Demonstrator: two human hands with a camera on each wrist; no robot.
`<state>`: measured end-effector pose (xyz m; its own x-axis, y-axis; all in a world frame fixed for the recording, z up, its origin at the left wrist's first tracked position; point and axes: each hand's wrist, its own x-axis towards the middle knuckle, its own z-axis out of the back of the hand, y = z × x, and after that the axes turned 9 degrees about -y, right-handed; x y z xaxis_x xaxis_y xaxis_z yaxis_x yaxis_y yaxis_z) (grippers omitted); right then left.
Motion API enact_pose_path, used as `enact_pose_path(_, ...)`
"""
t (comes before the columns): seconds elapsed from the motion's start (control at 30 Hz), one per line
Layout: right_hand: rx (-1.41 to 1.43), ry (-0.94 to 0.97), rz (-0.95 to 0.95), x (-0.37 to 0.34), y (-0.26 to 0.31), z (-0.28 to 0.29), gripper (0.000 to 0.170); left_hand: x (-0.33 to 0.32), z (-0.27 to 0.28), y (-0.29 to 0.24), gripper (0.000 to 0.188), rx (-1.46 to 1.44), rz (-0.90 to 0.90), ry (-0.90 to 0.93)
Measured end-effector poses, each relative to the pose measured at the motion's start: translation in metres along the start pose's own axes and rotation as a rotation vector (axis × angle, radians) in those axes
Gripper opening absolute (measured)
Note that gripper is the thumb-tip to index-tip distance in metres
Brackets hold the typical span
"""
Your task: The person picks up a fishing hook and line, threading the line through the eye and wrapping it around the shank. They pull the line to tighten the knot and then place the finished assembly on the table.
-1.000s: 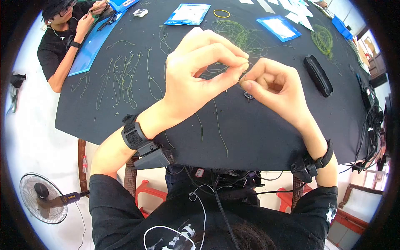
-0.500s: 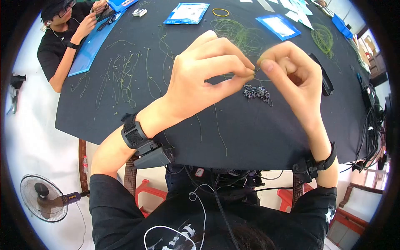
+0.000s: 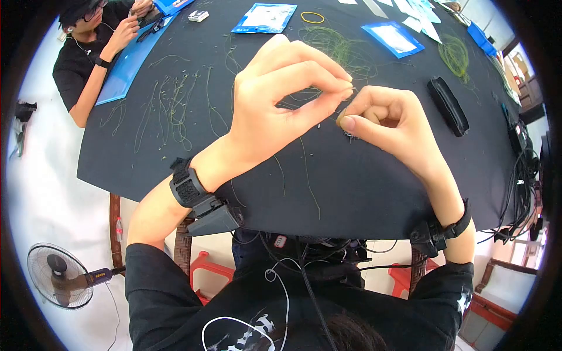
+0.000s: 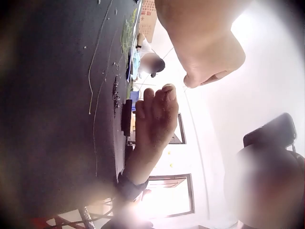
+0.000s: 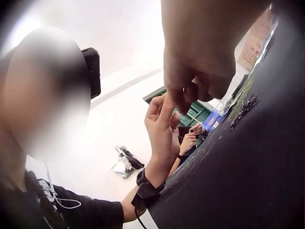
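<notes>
Above the black table, the left hand (image 3: pixel 281 93) pinches a very thin strand between thumb and fingertips in the head view. The right hand (image 3: pixel 392 126) is just to its right and lower, thumb against a curled index finger; whatever lies in that pinch is too small to tell. Behind the right fingertips a small dark tangled pile (image 3: pixel 350 135) is mostly hidden; the right wrist view shows this pile (image 5: pixel 245 110) lying on the table. Green thread in a loose coil (image 3: pixel 333 47) lies beyond the hands.
Cut green threads (image 3: pixel 175 114) lie on the left. Blue-and-white packets (image 3: pixel 264 18), a yellow band (image 3: pixel 312 17) and another green coil (image 3: pixel 453 57) are farther back. A black case (image 3: pixel 448 106) is on the right. Another person (image 3: pixel 88 64) sits at the far left.
The right hand moved out to the right and up, then came back left and down beside the left hand, covering the dark pile again. The left hand shifted slightly.
</notes>
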<state>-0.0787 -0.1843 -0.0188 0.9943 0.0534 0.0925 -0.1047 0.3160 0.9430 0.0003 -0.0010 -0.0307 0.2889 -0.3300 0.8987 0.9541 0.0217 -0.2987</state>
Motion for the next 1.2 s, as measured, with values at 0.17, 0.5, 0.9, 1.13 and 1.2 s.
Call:
enact_pose_path(0.17, -0.04, -0.03, 0.075, -0.008, 0.016, 0.002, 0.009, 0.001, -0.002, 0.003, 0.016, 0.039, -0.019, -0.017)
enact_pose_path(0.5, 0.063, -0.258, 0.251, 0.002, 0.002, 0.007, 0.009, 0.002, -0.006, -0.004, 0.019, -0.07, -0.166, 0.126)
enact_pose_path(0.9, -0.017, 0.016, 0.064, -0.008, 0.007, -0.005, 0.01, 0.003, 0.002, 0.004, 0.016, 0.019, -0.044, 0.0)
enact_pose_path(1.13, 0.155, -0.204, 0.304, -0.005, 0.011, 0.003, 0.009, 0.004, -0.002, 0.0, 0.017, -0.012, -0.115, 0.127)
enact_pose_path(1.2, 0.119, -0.235, 0.288, 0.0, 0.002, 0.005, 0.01, 0.003, -0.004, -0.001, 0.017, -0.025, -0.142, 0.142)
